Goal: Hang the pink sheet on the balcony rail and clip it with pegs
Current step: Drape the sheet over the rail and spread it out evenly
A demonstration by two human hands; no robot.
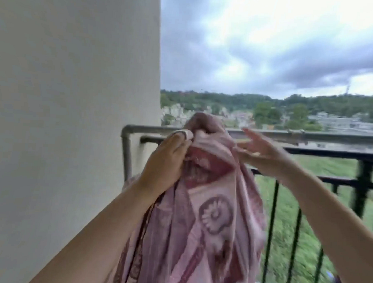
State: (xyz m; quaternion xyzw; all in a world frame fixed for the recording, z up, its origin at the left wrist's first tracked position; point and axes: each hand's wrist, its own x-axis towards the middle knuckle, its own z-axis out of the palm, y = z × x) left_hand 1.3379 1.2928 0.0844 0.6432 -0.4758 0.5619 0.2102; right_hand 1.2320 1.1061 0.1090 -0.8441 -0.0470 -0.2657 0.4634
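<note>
At the balcony corner, just short of the rail, the pink sheet hangs bunched from my left hand, which clutches its gathered top. My right hand is beside the cloth, fingers spread, grasping nothing. I judge the hanging has only begun: next I must find an edge, spread it and lift it over the rail beside the wall. The pegs come later.
</note>
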